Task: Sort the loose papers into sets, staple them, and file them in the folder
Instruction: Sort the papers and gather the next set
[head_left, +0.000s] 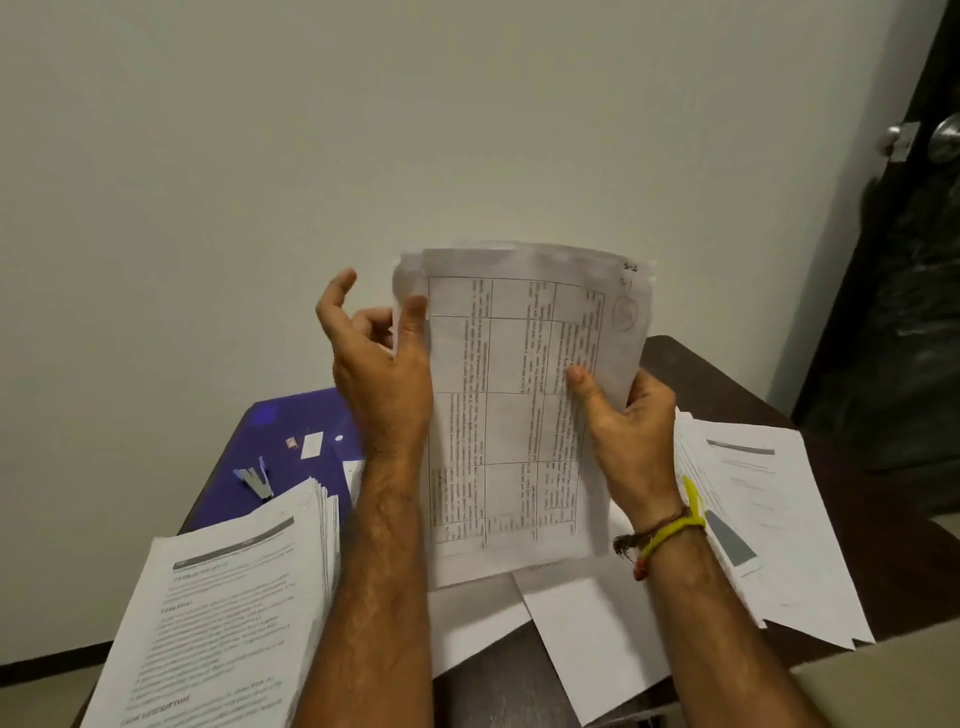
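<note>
A sheaf of papers (524, 405) printed with a table stood upright above the table (727, 379), held in both hands. The right hand (631, 431) gripped its right edge, thumb on the front; the left hand (382, 364) pinched its left edge, outer fingers raised. A thick stack (228, 613) lay left, another stack (753, 499) right, a purple folder (291, 441) behind.

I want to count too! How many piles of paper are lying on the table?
2: a thick pile at the left by the purple folder, another pile at the right. Loose sheets lie between; more may be hidden.
</note>
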